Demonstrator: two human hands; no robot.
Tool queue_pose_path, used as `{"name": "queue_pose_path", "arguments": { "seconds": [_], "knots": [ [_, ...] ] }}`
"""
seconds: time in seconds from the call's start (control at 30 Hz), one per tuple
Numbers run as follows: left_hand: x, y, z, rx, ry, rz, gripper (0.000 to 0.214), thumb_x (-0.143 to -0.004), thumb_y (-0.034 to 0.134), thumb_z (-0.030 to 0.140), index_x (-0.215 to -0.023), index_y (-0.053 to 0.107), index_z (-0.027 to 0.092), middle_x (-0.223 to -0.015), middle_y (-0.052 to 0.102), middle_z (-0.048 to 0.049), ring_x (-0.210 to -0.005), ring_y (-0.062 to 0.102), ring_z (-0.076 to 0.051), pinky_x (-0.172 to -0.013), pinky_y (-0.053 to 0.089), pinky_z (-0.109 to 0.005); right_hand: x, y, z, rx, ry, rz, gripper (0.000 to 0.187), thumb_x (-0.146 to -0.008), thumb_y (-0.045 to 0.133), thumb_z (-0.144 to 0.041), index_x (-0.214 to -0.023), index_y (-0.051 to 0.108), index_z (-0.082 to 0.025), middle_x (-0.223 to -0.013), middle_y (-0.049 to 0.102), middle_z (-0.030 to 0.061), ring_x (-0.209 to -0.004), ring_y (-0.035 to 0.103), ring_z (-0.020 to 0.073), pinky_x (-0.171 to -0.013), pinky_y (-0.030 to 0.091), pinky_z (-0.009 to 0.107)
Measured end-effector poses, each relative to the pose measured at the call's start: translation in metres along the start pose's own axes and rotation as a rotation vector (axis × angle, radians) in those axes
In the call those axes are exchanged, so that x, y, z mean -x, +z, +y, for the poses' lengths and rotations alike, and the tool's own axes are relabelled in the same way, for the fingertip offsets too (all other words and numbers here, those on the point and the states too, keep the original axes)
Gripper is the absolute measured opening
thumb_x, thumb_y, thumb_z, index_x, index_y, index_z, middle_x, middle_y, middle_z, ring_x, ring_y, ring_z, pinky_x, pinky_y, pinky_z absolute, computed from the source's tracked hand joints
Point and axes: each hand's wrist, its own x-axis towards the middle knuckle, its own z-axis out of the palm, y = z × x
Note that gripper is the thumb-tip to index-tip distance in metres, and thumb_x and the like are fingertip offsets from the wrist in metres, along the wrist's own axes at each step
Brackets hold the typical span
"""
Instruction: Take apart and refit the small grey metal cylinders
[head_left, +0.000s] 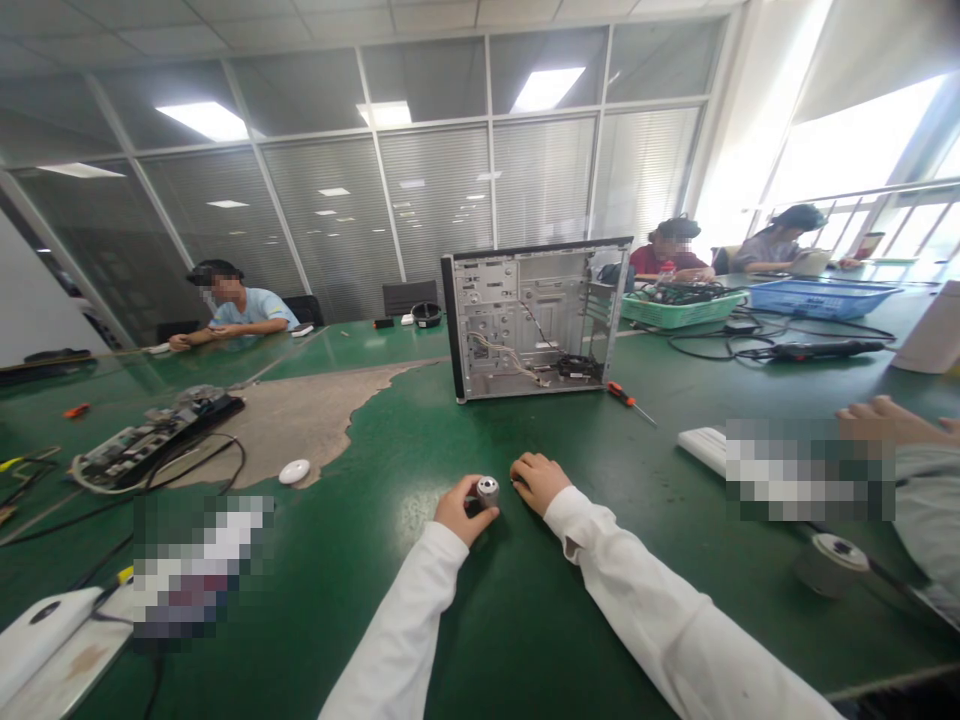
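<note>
My left hand is closed around a small silver motor, thumb on its near side and fingers behind. The motor stands upright, and its round end with dark holes faces up. Just to the right, my right hand rests low over the green table with its fingers curled down. Whatever lies under those fingertips, if anything, is hidden. Beyond both hands stands an open computer case, its metal inside and some cables showing. A screwdriver with a red and black handle lies beside its right corner.
At right are a similar metal cylinder, another person's hand, a green basket and a blue basket. A power strip with cables and a white round lid lie left. Several people sit around the table.
</note>
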Motion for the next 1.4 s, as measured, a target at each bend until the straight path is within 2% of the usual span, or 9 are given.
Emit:
{"name": "queue_pose_path", "arguments": {
  "seconds": [0.13,0.3,0.47,1.2,1.33,1.4],
  "knots": [
    [0.000,0.000,0.001,0.002,-0.004,-0.005,0.035,-0.055,0.059,0.019,-0.089,0.051,0.018,-0.082,0.061,-0.0021,-0.076,0.055,-0.016,-0.062,0.043,-0.026,0.000,0.000,0.003,-0.031,0.013,-0.008,0.012,-0.069,0.046,-0.024,-0.079,0.053,-0.022,-0.084,0.050,0.0028,-0.082,0.042,0.0167,-0.065,0.031,0.029],
    [0.001,0.000,0.000,0.012,0.004,0.000,0.034,-0.055,0.060,0.019,-0.088,0.052,0.019,-0.082,0.061,-0.0016,-0.077,0.055,-0.015,-0.063,0.043,-0.026,-0.005,0.007,0.032,-0.256,0.071,-0.029,0.021,-0.059,0.054,-0.018,-0.080,0.055,-0.020,-0.081,0.051,0.0014,-0.073,0.046,0.0121,-0.065,0.035,0.025],
    [0.001,0.001,-0.001,0.014,-0.011,-0.001,0.033,-0.055,0.060,0.020,-0.088,0.052,0.019,-0.082,0.061,-0.0016,-0.077,0.055,-0.016,-0.063,0.044,-0.026,-0.009,0.015,0.052,-0.289,0.186,0.036,0.024,-0.060,0.043,-0.008,-0.077,0.056,-0.019,-0.071,0.051,-0.0001,-0.060,0.046,0.0083,-0.060,0.037,0.021],
    [-0.001,0.001,-0.005,-0.016,-0.003,-0.024,0.034,-0.056,0.059,0.022,-0.089,0.052,0.019,-0.085,0.060,-0.0025,-0.079,0.055,-0.016,-0.065,0.043,-0.026,-0.011,0.015,0.047,-0.296,0.228,0.053,0.021,-0.060,0.044,-0.012,-0.073,0.058,-0.021,-0.068,0.051,-0.0012,-0.058,0.046,0.0083,-0.058,0.036,0.020],
    [-0.001,0.002,-0.008,-0.012,-0.003,-0.038,0.035,-0.057,0.059,0.023,-0.091,0.051,0.018,-0.086,0.059,-0.0030,-0.079,0.054,-0.015,-0.065,0.043,-0.025,-0.011,0.009,0.040,-0.297,0.262,0.111,0.020,-0.064,0.044,-0.015,-0.079,0.056,-0.019,-0.074,0.052,0.0014,-0.064,0.048,0.0102,-0.062,0.038,0.022],
    [-0.001,0.002,-0.011,-0.015,0.014,-0.041,0.036,-0.058,0.058,0.023,-0.092,0.051,0.018,-0.087,0.058,-0.0031,-0.079,0.053,-0.015,-0.063,0.042,-0.024,-0.009,0.001,0.028,-0.330,0.266,0.206,0.020,-0.071,0.040,-0.023,-0.085,0.053,-0.018,-0.079,0.052,0.0035,-0.069,0.049,0.0118,-0.065,0.039,0.025]
  ]
}}
